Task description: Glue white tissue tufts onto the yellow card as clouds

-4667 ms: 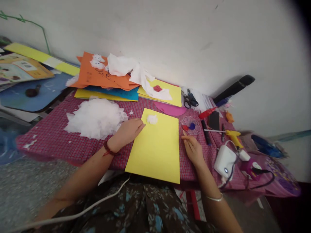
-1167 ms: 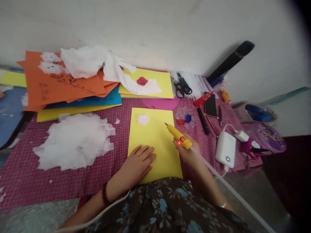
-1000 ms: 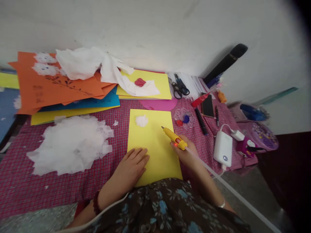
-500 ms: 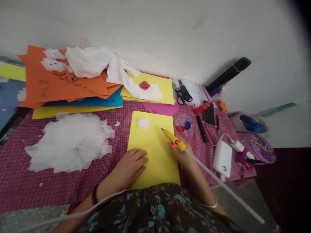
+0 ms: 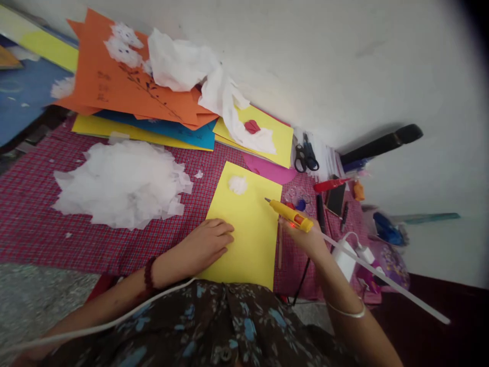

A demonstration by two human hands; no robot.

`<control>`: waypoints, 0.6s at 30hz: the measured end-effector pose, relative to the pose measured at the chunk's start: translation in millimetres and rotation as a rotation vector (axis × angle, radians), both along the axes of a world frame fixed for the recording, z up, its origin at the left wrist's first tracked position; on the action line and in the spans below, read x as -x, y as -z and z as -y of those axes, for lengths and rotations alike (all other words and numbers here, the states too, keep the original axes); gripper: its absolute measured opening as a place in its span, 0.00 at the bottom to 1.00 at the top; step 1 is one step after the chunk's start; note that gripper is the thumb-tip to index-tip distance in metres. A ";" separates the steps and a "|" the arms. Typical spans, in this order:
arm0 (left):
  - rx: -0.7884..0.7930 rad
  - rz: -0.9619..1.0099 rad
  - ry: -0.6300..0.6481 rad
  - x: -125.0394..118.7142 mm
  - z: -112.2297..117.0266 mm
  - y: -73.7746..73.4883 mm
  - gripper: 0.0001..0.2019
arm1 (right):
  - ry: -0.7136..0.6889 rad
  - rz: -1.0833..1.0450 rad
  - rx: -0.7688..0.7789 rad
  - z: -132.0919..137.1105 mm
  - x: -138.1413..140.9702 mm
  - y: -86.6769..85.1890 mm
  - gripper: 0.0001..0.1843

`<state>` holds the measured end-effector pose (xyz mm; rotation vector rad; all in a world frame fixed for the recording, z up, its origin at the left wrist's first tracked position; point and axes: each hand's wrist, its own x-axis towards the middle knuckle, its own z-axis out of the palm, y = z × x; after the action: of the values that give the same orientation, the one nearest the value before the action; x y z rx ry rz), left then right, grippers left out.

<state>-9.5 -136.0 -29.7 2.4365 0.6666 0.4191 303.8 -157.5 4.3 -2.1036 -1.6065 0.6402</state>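
Observation:
My left hand (image 5: 216,242) rests flat on the left side of a yellow sheet (image 5: 250,239), fingers stretched out. Near the sheet's top sits a small white crumpled paper tuft (image 5: 238,185). My right hand (image 5: 305,237) is closed around a yellow hot glue gun (image 5: 288,214) with a small red light on it. Its nozzle points left over the sheet's right side, apart from the tuft. A long pale glue stick (image 5: 389,283) juts out of the gun's back. To the left lies a heap of white tissue squares (image 5: 130,183).
Orange sheets (image 5: 133,92) with white paper flowers, blue and yellow sheets and white tissue (image 5: 183,58) lie along the wall. Black scissors (image 5: 305,155), a clear paint palette (image 5: 300,199), a red tube (image 5: 330,184) and a white power bank (image 5: 345,260) are on the right. A white cord crosses my left forearm.
The view has tilted and shifted. My right hand has drawn the glue gun rightward, over the sheet's right edge and the palette. My left hand stays flat on the sheet.

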 end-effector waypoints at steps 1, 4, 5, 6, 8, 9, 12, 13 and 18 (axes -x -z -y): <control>-0.005 0.002 0.000 -0.1 0.4 0.3 0.08 | 0.001 -0.012 0.003 -2.9 -1.0 -3.5 0.15; -0.020 0.002 0.006 -0.9 1.1 0.6 0.08 | -0.064 -0.090 0.041 -10.7 0.1 -15.4 0.16; -0.022 0.001 0.007 -1.3 1.2 0.6 0.08 | -0.092 -0.110 0.059 -13.1 0.8 -18.8 0.16; -0.022 0.002 0.007 -1.6 1.3 0.7 0.08 | -0.115 -0.123 0.072 -15.4 1.2 -21.4 0.16; -0.024 0.012 0.003 -2.0 1.4 0.9 0.08 | -0.150 -0.141 0.091 -19.6 0.6 -23.7 0.14; -0.023 0.015 0.001 -2.0 1.5 1.0 0.08 | -0.152 -0.139 0.092 -21.5 -0.5 -23.4 0.13; -0.010 0.019 0.000 -1.8 1.5 1.5 0.08 | -0.139 -0.085 0.076 -26.0 -5.7 -18.4 0.12; -0.004 0.018 0.001 -1.7 1.4 1.7 0.09 | -0.138 -0.055 0.064 -26.9 -7.5 -16.3 0.12; 0.008 0.004 0.005 -2.0 0.7 2.2 0.09 | -0.154 0.148 0.020 -27.6 -12.1 -10.1 0.14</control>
<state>-7.5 -136.8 -31.9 2.4288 0.6588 0.4189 316.0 -129.9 14.4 -2.0992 -1.8647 0.5624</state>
